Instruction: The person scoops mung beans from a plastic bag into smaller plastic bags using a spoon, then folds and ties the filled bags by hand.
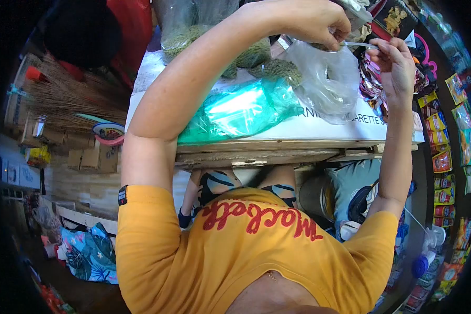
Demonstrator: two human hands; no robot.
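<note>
My left hand (pixel 319 25) reaches across the table, its thumb and fingers pinched at one end of a thin pale strip (pixel 360 45). The strip's other end is between the thumb and fingers of my right hand (pixel 395 60). Just below my left hand a clear plastic bag (pixel 329 86) lies crumpled; what is inside it is hard to make out. Beside it, partly behind my left forearm, are clear bags of green, grainy contents (pixel 280 69). A green plastic bag (pixel 240 107) lies in front of them, near the table's front edge.
The white tabletop (pixel 350 131) has a wooden edge below it. Hanging packets (pixel 438 131) line the right side. At the left are a broom (pixel 73 97) and cardboard boxes (pixel 97 156). A grey-green cushion (pixel 353 180) is under the table's right side.
</note>
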